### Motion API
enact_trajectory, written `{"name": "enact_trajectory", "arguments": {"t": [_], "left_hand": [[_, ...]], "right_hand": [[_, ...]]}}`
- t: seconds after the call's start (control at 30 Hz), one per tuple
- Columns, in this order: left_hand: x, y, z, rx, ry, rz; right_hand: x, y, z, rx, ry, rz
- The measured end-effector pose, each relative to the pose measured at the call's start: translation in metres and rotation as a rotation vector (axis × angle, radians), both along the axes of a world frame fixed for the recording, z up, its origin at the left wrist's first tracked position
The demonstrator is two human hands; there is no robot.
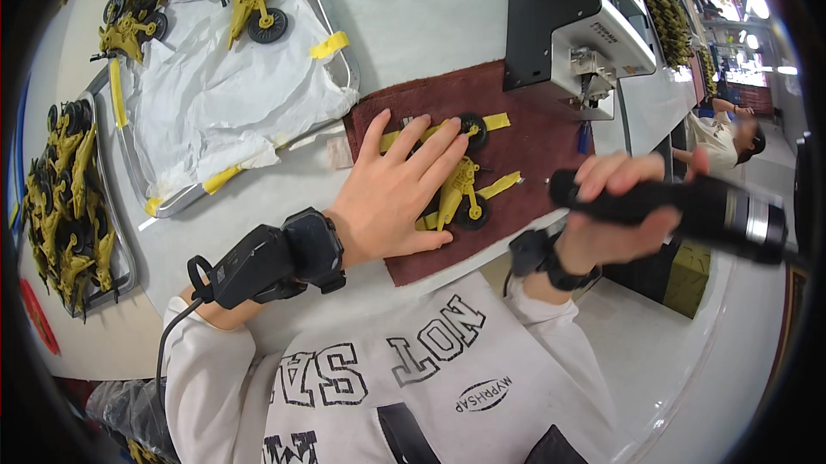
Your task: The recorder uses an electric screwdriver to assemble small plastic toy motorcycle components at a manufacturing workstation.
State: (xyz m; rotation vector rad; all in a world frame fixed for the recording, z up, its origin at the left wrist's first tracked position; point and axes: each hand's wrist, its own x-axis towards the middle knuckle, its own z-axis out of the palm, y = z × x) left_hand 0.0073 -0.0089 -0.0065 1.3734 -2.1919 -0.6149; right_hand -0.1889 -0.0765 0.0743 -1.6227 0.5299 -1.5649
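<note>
My left hand [387,180] lies flat with its fingers spread over a yellow toy motorcycle [454,193] with black wheels, pressing it to a dark red cloth [430,266] and hiding part of it. Strips of yellow tape [501,185] lie on the cloth beside the toy. Gripped in my right hand [624,206] is a black electric screwdriver [710,206], blurred by motion. It is held nearly level, to the right of the toy and apart from it, with its thin tip toward the toy.
A black and white box-shaped machine [551,30] stands at the cloth's far right corner. Far left, a paper-lined metal tray [342,68] holds several yellow toy motorcycles [249,8]. Another tray [129,270] at the left is piled with more. A person [718,137] is at the right background.
</note>
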Motion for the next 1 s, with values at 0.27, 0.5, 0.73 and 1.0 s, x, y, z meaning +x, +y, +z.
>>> {"name": "enact_trajectory", "arguments": {"t": [0.27,0.5,0.73,1.0], "left_hand": [[0.001,0.001,-0.002,-0.037,-0.011,-0.017],[-0.002,0.002,-0.004,-0.046,-0.025,-0.018],[-0.002,-0.001,-0.004,-0.054,-0.029,-0.028],[0.004,-0.004,-0.009,-0.109,-0.067,-0.023]], "right_hand": [[0.016,0.049,-0.023,-0.194,-0.026,0.05],[0.022,0.054,-0.025,0.076,0.002,-0.072],[0.023,0.047,-0.031,0.14,-0.046,-0.073],[0.03,0.047,-0.036,0.124,-0.034,0.018]]}}
